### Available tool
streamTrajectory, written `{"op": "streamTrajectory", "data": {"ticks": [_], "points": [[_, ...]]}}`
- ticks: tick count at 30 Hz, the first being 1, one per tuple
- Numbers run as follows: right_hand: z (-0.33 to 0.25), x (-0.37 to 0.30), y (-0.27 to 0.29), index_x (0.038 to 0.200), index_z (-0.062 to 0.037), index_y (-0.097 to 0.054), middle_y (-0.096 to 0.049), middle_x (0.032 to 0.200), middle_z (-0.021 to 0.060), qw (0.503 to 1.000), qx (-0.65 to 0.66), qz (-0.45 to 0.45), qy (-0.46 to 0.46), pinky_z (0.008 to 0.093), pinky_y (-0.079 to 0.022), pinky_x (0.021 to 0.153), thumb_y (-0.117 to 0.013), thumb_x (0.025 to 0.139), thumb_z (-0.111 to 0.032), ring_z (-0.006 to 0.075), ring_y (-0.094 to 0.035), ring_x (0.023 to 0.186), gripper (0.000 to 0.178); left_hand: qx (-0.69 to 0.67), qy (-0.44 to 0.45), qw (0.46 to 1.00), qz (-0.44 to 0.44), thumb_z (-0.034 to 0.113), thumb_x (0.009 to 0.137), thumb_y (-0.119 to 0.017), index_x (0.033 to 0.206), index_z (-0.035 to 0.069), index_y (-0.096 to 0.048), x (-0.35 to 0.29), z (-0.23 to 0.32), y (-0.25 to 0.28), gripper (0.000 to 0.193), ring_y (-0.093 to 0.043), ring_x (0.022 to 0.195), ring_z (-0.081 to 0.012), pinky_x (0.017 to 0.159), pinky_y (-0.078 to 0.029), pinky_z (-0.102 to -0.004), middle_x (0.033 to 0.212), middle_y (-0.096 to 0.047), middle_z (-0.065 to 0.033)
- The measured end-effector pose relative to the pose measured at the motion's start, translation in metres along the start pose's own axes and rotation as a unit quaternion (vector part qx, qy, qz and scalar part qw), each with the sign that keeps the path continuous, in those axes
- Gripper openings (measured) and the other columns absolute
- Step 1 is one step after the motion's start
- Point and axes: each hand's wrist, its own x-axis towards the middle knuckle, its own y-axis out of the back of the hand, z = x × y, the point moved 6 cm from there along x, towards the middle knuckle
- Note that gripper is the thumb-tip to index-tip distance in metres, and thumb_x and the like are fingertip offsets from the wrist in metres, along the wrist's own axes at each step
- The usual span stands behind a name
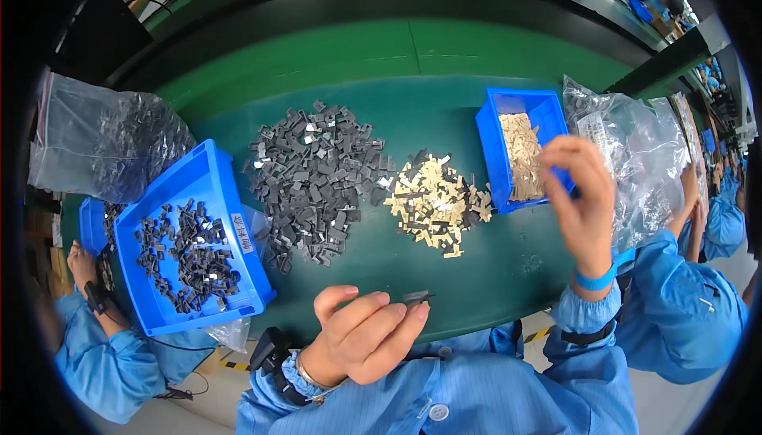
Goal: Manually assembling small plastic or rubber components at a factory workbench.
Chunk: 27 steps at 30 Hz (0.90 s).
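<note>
My left hand (361, 336) is closed near the table's front edge, with a small dark plastic part (417, 298) pinched at its fingertips. Over the right side of a small blue bin (496, 161) hangs my right hand (586, 197), thumb and fingertips drawn together; anything between them is too small to make out. Thin tan pieces (520, 153) fill that bin. Left of it, a pile of cream and black small pieces (436, 201) lies on the green table (405, 268). A larger heap of black plastic parts (313, 181) spreads farther left.
A large tilted blue bin (246, 252) with black parts stands at the left. Clear plastic bags sit behind it (111, 137) and at the right (635, 165). Co-workers in blue sit close on the left (111, 356) and right (683, 300). A raised green ledge (317, 62) runs along the back.
</note>
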Motion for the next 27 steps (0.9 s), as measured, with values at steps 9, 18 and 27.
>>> {"op": "streamTrajectory", "data": {"ticks": [9, 18, 27], "points": [[-0.06, -0.033, -0.075, 0.08, -0.0027, -0.059, -0.055, 0.081, 0.0064, 0.825, 0.437, -0.357, -0.045, 0.0305, -0.041, 0.071, -0.061, 0.078, -0.01, 0.0208, -0.052, 0.078, 0.008, 0.005, -0.03, 1.0, 0.007, 0.011, 0.062, -0.07, 0.086, 0.017, -0.065, 0.0, 0.007, -0.002, 0.025, -0.046, 0.08, -0.0169, 0.077, -0.036, -0.0373, 0.085, -0.048, 0.0009], [-0.064, -0.039, -0.084, 0.077, -0.0025, -0.056, -0.054, 0.079, 0.0066, 0.845, 0.396, -0.358, -0.027, 0.0309, -0.042, 0.068, -0.06, 0.077, -0.008, 0.0216, -0.052, 0.075, 0.007, 0.008, 0.004, 1.0, -0.028, 0.016, 0.06, -0.072, 0.088, 0.014, -0.063, -0.002, -0.006, -0.009, 0.029, -0.048, 0.079, -0.0195, 0.074, -0.036, -0.037, 0.086, -0.048, -0.0025], [-0.038, -0.039, -0.089, 0.08, 0.0016, -0.055, -0.052, 0.08, 0.0078, 0.904, 0.378, -0.144, -0.139, 0.0252, -0.041, 0.062, -0.057, 0.08, -0.004, 0.0139, -0.049, 0.07, 0.006, 0.148, 0.185, 0.963, -0.129, 0.014, 0.059, -0.072, 0.087, 0.006, -0.063, 0.005, -0.068, -0.039, 0.03, -0.047, 0.095, -0.0309, 0.08, -0.034, -0.042, 0.1, -0.051, -0.0111]]}}
